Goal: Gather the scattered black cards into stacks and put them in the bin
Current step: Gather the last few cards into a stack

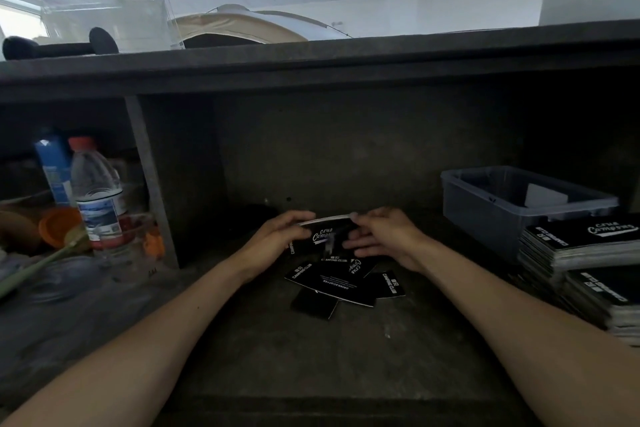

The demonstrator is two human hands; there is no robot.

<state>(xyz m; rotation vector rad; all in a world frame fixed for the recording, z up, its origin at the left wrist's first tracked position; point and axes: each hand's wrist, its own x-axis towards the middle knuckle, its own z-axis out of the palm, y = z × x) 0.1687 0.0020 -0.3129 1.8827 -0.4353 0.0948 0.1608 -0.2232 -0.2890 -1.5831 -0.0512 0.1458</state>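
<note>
Both hands hold a small stack of black cards (325,230) with white lettering, tilted up above the dark shelf floor. My left hand (277,236) grips its left end and my right hand (384,236) pinches its right end. Below them several loose black cards (337,282) lie overlapping on the shelf floor. A grey plastic bin (485,215) stands at the right with a white card inside. Two tall stacks of black cards (581,246) sit in front of the bin at the far right.
A vertical divider (149,180) walls off the left compartment, which holds a water bottle (97,194), a blue carton (52,166) and an orange lid (59,225). A dark countertop (311,59) overhangs the shelf.
</note>
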